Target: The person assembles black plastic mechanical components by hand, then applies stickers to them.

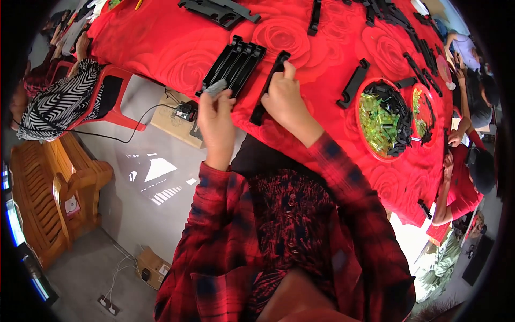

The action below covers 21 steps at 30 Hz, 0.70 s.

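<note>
Fingers (227, 96) on the left hand (217, 117) pinch a small grey lump (215, 87), closed tight with only the tips, maybe because it is so little. I cannot tell what the lump is. It is right by the near end of a row of black bars (236, 61). The bars lie side by side on the red desk (182, 67), likely so each one is easy to reach. The right hand (288, 99), its fingers bent in, is curled around one long black bar (259, 110), just beside the row; I think that stops it sliding. Further right, a red bowl (370, 154) holds shiny yellow-green bits (372, 119) and black bits (397, 107), maybe so they don't get lost.
</note>
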Available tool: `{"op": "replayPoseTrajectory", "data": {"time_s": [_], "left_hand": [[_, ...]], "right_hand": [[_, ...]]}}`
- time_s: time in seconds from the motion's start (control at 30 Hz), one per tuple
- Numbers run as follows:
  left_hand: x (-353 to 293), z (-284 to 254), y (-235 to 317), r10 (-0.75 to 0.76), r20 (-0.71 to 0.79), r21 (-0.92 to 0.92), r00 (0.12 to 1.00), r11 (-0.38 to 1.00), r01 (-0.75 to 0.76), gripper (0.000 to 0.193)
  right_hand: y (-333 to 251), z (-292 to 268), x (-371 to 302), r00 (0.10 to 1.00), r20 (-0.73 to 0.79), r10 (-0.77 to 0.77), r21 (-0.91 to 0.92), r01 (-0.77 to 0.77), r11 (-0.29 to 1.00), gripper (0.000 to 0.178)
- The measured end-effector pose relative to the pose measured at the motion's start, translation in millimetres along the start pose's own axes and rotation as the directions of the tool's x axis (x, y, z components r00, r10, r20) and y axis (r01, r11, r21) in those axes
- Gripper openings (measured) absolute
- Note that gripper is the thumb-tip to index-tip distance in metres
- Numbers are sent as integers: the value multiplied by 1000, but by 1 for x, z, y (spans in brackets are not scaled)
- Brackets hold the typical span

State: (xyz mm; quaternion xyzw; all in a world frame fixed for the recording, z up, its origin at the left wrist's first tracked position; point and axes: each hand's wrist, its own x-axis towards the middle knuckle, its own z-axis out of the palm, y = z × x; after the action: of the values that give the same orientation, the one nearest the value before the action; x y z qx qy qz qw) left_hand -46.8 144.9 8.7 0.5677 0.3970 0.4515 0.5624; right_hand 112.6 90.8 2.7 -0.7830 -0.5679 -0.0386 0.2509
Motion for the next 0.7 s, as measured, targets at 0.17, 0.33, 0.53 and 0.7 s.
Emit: {"op": "replayPoseTrajectory", "data": {"time_s": [0.17, 0.33, 0.53, 0.7], "left_hand": [[11, -17, 9, -55, -103, 27, 993, 998, 58, 18], [20, -29, 0, -7, -118, 96, 993, 995, 19, 15], [44, -52, -11, 323, -132, 670, 937, 726, -156, 27], [62, -60, -27, 346, -4, 750, 938, 621, -226, 29]], "right_hand": [[-9, 12, 17, 986, 161, -49, -127, 70, 989, 26], [-13, -1, 16, 974, 205, 93, 48, -105, 993, 30], [5, -5, -8, 948, 9, 318, 363, -299, 883, 46], [-9, 17, -8, 790, 430, 436, 673, -603, 429, 50]]}}
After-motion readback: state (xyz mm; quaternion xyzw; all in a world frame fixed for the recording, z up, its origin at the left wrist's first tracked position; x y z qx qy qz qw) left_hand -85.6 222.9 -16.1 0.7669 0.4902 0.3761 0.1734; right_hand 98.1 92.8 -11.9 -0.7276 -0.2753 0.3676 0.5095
